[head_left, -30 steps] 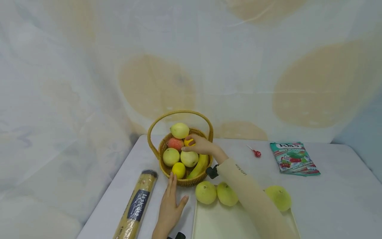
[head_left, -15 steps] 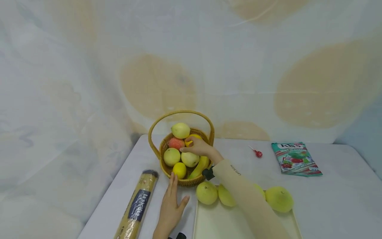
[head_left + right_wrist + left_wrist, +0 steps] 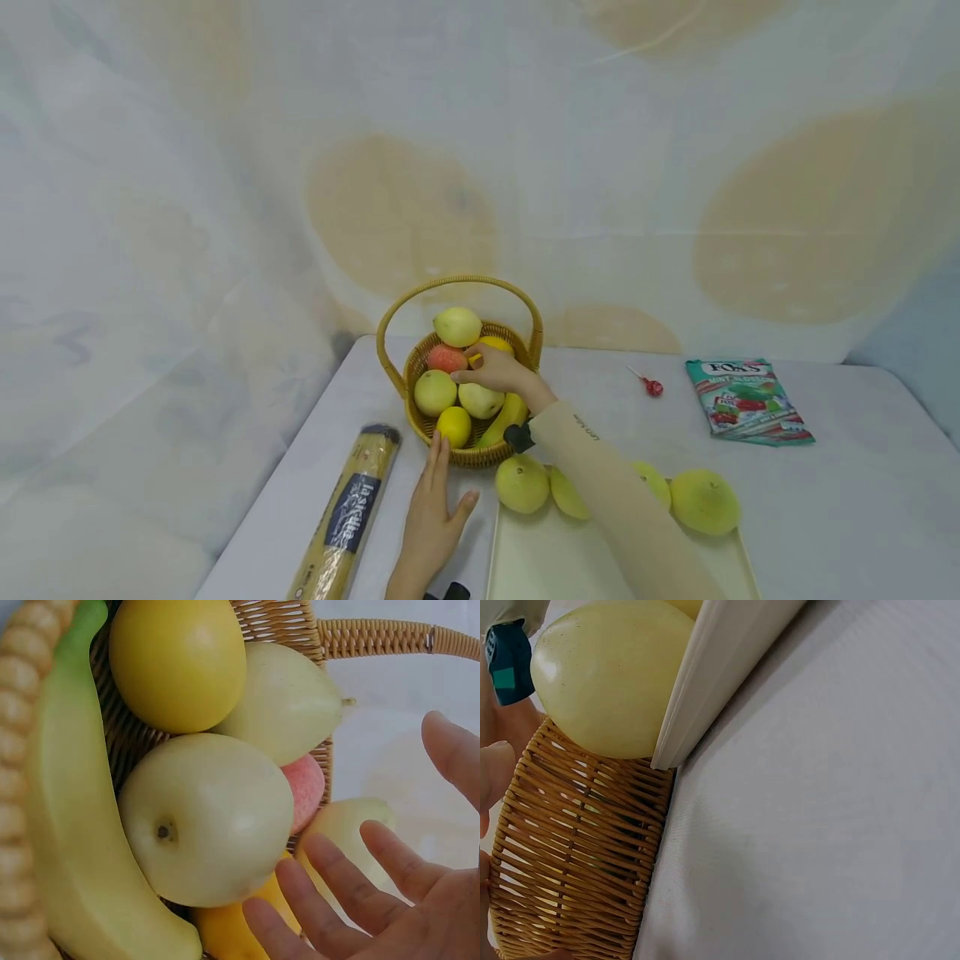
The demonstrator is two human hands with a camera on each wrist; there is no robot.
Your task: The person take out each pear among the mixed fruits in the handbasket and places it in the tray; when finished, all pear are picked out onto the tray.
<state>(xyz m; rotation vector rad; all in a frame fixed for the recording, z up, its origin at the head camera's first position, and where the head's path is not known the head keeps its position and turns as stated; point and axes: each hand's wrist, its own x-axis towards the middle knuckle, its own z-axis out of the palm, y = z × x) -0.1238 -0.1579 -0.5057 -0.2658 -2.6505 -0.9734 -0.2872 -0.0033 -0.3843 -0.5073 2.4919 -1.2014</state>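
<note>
In the head view my right hand (image 3: 498, 371) is over the wicker basket (image 3: 471, 457), beside an orange-yellow fruit (image 3: 497, 342). The right wrist view shows its fingers spread and relaxed, fingertips overlapping that fruit (image 3: 238, 922), the thumb well apart. A pale round fruit (image 3: 206, 821), a banana (image 3: 82, 795), a yellow fruit (image 3: 176, 667), a stemmed pear (image 3: 281, 705) and a pink-red fruit (image 3: 306, 791) lie in the basket. A pale lemon-shaped fruit (image 3: 457, 326) sits highest at the back. My left hand (image 3: 431, 529) rests its straight fingers at the basket's front rim, near the yellow fruit.
A cream tray (image 3: 555, 558) at front right bears several yellow-green round fruits (image 3: 522, 483) along its far edge, close to the basket. A spaghetti pack (image 3: 348, 517) lies left. A red lollipop (image 3: 652, 387) and a Fox's candy bag (image 3: 748, 402) lie back right.
My right hand has shifted slightly left and toward me, so more of the orange-yellow fruit shows behind it. The left hand keeps its place at the rim.
</note>
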